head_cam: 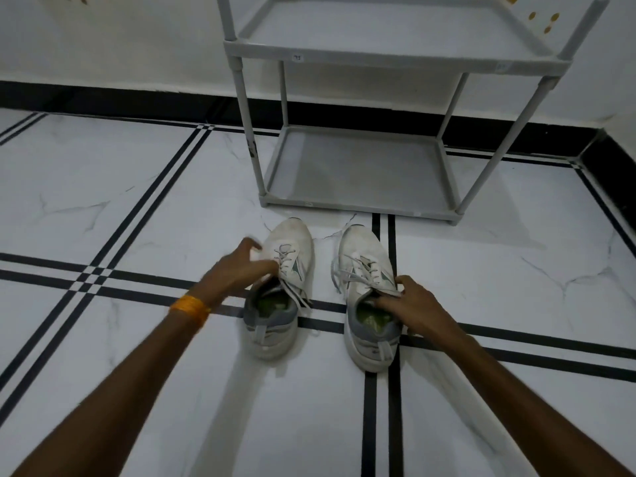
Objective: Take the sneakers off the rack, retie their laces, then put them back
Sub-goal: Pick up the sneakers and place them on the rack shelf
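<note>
Two white sneakers with grey collars and green insoles stand side by side on the floor, toes toward the rack. My left hand [241,266] rests on the left sneaker [285,270] at its tongue, fingers curled around the upper edge. My right hand [416,304] has its fingers tucked into the opening of the right sneaker [364,270], gripping the tongue. The laces on both shoes hang loose over the sides. The grey rack [358,173] stands just beyond the toes, both visible shelves bare.
The floor is white marble tile with black stripes. A white wall with a black skirting runs behind the rack and turns a corner at the right. An orange band circles my left wrist [191,306].
</note>
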The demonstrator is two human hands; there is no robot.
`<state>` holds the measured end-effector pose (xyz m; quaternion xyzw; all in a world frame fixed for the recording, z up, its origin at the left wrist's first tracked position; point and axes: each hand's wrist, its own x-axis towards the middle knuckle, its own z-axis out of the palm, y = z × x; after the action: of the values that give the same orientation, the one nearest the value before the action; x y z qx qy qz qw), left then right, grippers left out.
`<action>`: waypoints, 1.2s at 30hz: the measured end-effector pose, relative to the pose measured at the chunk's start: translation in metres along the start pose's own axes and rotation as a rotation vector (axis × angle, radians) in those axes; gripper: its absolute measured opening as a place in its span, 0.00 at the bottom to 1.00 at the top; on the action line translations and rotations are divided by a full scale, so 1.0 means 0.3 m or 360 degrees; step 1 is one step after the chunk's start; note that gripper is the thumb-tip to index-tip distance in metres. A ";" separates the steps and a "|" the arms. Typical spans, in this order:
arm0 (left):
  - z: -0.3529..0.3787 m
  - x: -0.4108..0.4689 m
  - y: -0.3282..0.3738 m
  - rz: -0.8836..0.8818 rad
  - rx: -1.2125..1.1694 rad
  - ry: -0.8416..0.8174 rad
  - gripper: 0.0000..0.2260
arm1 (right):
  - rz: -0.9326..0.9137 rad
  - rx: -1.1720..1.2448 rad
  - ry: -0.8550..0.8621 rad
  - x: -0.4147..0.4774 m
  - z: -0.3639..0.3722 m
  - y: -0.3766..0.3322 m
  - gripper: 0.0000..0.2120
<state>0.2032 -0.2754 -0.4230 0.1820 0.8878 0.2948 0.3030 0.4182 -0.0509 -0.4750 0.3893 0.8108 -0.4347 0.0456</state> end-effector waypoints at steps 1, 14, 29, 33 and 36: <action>-0.012 -0.015 -0.034 -0.0192 -0.0105 -0.0266 0.22 | -0.0005 -0.0122 -0.0016 0.011 0.010 0.004 0.26; 0.256 0.050 -0.033 0.0379 -0.0136 0.0256 0.26 | -0.0300 -0.0097 0.0365 0.058 0.095 -0.005 0.10; -0.222 -0.315 0.600 0.0511 -0.0252 0.0190 0.29 | -0.0385 0.0051 0.0574 -0.368 -0.531 -0.553 0.16; -0.429 -0.396 0.847 0.0503 -0.0297 0.0165 0.29 | -0.0361 0.0054 0.0628 -0.431 -0.774 -0.770 0.15; -0.560 -0.388 1.012 0.0481 -0.0280 0.0151 0.30 | -0.0341 0.0084 0.0683 -0.408 -0.941 -0.937 0.15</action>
<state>0.2259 -0.1726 -0.0723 0.2719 0.8344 0.4217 0.2280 0.3892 -0.0041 -0.0619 0.3855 0.8269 -0.3655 -0.1845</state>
